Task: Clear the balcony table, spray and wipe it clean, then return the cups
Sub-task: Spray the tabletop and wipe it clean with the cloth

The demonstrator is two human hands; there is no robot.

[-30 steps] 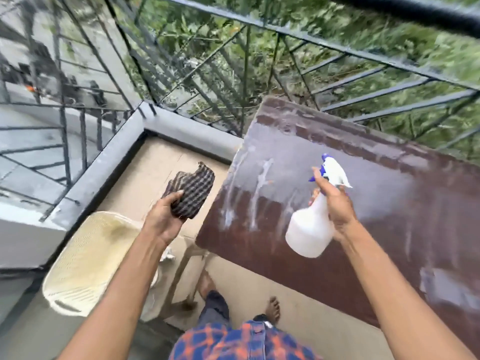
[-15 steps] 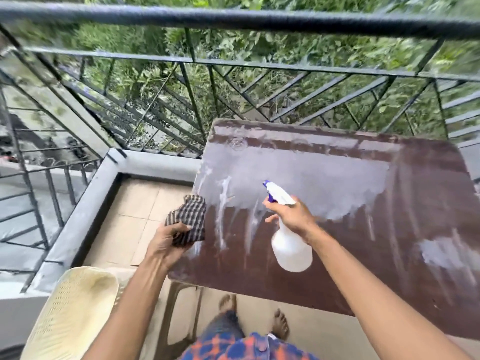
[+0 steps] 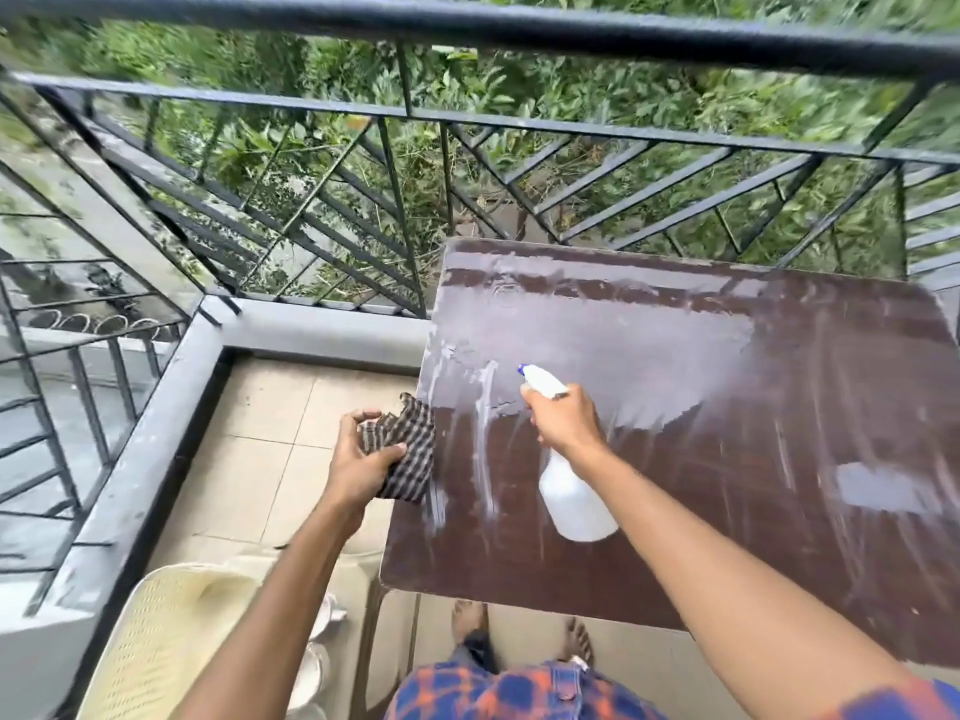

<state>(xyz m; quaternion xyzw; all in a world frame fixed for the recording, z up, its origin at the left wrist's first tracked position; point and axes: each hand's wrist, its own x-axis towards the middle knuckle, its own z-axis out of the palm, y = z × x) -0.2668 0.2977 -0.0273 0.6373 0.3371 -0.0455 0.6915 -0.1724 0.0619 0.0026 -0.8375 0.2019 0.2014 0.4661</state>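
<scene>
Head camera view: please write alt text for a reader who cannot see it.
A person's right hand holds a white spray bottle over a streaked brown table, while the left hand grips a checked cloth at its left edge. A black railing stands behind.

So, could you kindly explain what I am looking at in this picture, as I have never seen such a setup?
There is no machine here: a person works with bare hands, and one wide-angle camera worn on the head looks forward and down, so the arms reach in from below. The left hand grips a checked cloth at the left edge of the brown table. The right hand holds a white spray bottle above the tabletop, nozzle pointing away from the person. The tabletop shows whitish wet streaks and patches. Beyond it runs a dark metal railing with greenery behind; a cream plastic chair stands at lower left.
</scene>
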